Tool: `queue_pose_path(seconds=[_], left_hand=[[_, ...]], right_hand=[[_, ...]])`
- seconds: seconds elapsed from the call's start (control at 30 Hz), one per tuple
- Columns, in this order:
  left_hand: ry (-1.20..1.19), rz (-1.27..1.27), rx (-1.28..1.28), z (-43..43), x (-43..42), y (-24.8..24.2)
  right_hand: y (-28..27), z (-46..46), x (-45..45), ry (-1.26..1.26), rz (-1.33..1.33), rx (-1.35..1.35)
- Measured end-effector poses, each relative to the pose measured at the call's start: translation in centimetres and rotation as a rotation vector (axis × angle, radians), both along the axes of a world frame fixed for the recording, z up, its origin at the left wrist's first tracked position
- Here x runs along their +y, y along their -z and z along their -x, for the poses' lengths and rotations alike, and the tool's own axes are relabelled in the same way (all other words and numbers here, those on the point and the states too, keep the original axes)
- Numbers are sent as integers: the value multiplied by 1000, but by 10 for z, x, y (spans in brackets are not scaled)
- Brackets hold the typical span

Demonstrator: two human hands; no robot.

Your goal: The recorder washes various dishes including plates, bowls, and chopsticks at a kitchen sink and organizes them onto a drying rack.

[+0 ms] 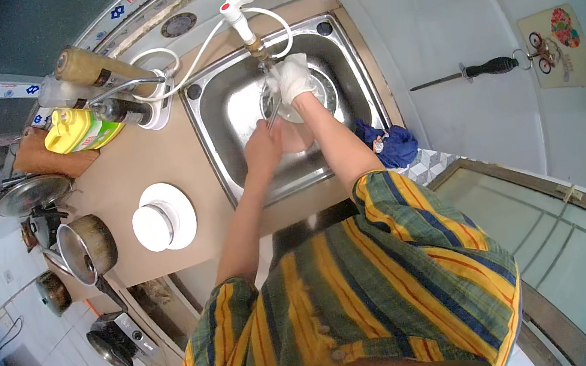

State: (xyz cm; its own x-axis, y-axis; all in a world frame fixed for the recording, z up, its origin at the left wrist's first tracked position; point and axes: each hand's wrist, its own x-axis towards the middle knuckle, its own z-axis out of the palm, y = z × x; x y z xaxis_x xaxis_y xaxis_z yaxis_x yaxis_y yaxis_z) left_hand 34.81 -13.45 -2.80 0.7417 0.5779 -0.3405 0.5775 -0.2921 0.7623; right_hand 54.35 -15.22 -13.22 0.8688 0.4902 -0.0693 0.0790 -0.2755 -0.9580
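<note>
Over the stainless steel sink [241, 100], my left hand [264, 150] grips slim metal utensils [275, 110], possibly chopsticks or spoon handles. My right hand [296, 80] is wrapped in a thin white covering, a cloth or a glove; I cannot tell which. It closes around the upper ends of the utensils, just below the tap outlet [261, 54]. Beneath the hands lies a pinkish round dish [297, 134], partly hidden by the left hand. A clear bowl or lid [326, 90] shows beside the right wrist.
White plates or bowls [179, 214] stand on the counter [201, 179] left of the sink. Bottles, including a yellow jug [70, 131], stand at the back left. A saucepan [91, 247] sits at the left edge. A blue cloth [392, 142] lies at the sink's right corner.
</note>
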Motion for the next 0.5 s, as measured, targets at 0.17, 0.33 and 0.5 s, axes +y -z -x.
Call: queue_pose_path(seconds=[0.17, 0.33, 0.5], left_hand=[[38, -424, -56, 15, 9, -12], [-115, 148, -70, -13, 26, 9], [-141, -59, 51, -18, 13, 25]], right_hand=[[-81, 40, 1, 138, -875, 1406], [-97, 90, -31, -119, -534, 70], [-123, 104, -39, -425, 38, -473]])
